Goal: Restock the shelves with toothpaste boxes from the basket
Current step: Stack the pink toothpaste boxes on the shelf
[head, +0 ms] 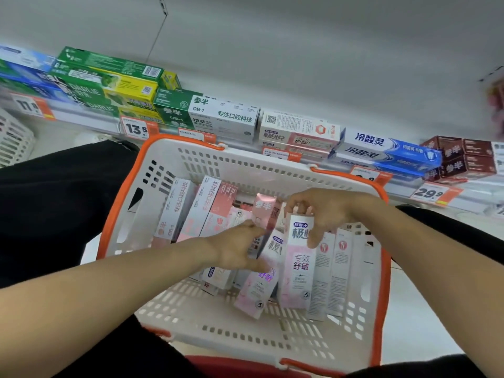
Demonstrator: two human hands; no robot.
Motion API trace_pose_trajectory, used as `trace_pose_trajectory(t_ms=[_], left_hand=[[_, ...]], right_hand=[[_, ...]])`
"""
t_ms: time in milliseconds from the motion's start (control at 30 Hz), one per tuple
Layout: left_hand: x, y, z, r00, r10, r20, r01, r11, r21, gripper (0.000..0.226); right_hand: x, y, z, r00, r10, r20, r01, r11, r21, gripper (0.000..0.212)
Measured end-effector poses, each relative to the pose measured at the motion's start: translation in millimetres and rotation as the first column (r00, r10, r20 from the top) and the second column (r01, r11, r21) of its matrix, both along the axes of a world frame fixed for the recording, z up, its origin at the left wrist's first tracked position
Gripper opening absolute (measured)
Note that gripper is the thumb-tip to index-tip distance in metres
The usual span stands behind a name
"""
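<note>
1. A slotted white plastic basket point(218, 317) with an orange rim holds glossy pink-and-white toothpaste boxes point(191, 211), long rectangular cartons.
2. The right hand point(324, 211) curls over an upright pink carton point(298, 268), thumb and fingers pinching its top.
3. The left hand point(240, 248) grips a tilted carton point(259, 290) beside it.
4. The shelf point(90, 124) behind carries stacked boxes.

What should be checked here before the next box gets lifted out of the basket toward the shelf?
1. Right hand pinches the upright pink-and-white toothpaste box at its top: ok.
2. Left hand has a firm hold on a box: cannot tell.
3. Basket within reach, boxes left: ok.
4. Matching pink-and-white boxes on the shelf: ok.
5. Free slot there: cannot tell.
</note>
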State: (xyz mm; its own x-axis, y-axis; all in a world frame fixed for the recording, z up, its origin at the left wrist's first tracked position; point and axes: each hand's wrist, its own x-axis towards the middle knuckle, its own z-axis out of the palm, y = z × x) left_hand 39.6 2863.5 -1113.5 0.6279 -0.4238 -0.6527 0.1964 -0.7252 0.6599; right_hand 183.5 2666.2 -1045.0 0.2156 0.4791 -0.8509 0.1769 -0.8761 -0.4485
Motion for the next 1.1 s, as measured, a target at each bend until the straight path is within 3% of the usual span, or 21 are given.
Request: trace_pose_trajectory(t_ms=[67, 333, 500, 600, 700, 767, 867, 933, 1033, 1100], left_hand=[[-5.2, -14.5, -2.2, 1.0, -0.021, -0.02, 0.021, 1.0, -0.006, 0.08], [-11.3, -40.7, -5.3, 0.999, 0.035, -0.007, -0.035, 0.995, 0.095, 0.088], [-16.5, -49.3, -6.0, 0.998, 0.05, -0.026, -0.045, 0.988, 0.146, 0.109], [-4.1, -47.7, 0.1, 0.995, 0.098, -0.026, -0.091, 0.979, 0.184, 0.079], [23.3, -34.7, 26.4, 0.962, 0.259, -0.091, -0.256, 0.966, 0.043, 0.053], [41.3, -22.0, 50.6, 0.902, 0.366, -0.23, -0.404, 0.903, -0.147, 0.044], [60.4, -8.3, 80.1, 0.752, 0.443, -0.489, -0.641, 0.665, -0.383, 0.058], [66.7, -7.8, 91.0, 0.715, 0.433, -0.549, -0.694, 0.541, -0.475, 0.056], [65.1, -16.2, 102.1, 0.718, 0.374, -0.588, -0.693, 0.47, -0.547, 0.069], [62.9, -16.7, 105.4, 0.717, 0.379, -0.586, -0.692, 0.484, -0.535, 0.074]], right_hand=[[4.9, -10.8, 3.3, 0.999, -0.044, -0.031, 0.045, 0.999, 0.017, 0.064], [12.5, -34.0, 16.1, 0.976, -0.197, -0.088, 0.201, 0.979, 0.031, 0.058], [17.1, -45.1, 31.8, 0.984, -0.178, 0.004, 0.178, 0.984, -0.008, 0.055], [18.1, -51.7, 40.4, 0.983, -0.185, 0.01, 0.185, 0.983, -0.004, 0.05], [22.2, -57.9, 52.9, 0.974, -0.228, -0.004, 0.228, 0.973, 0.021, 0.047], [26.7, -60.9, 65.0, 0.96, -0.279, -0.024, 0.28, 0.959, 0.05, 0.054], [33.5, -65.7, 80.3, 0.903, -0.414, -0.112, 0.428, 0.888, 0.168, 0.061], [35.7, -66.1, 84.8, 0.839, -0.505, -0.204, 0.544, 0.796, 0.266, 0.057], [33.7, -59.0, 82.7, 0.733, -0.606, -0.309, 0.68, 0.632, 0.373, 0.048], [31.3, -52.0, 78.5, 0.685, -0.649, -0.33, 0.724, 0.559, 0.404, 0.052]])
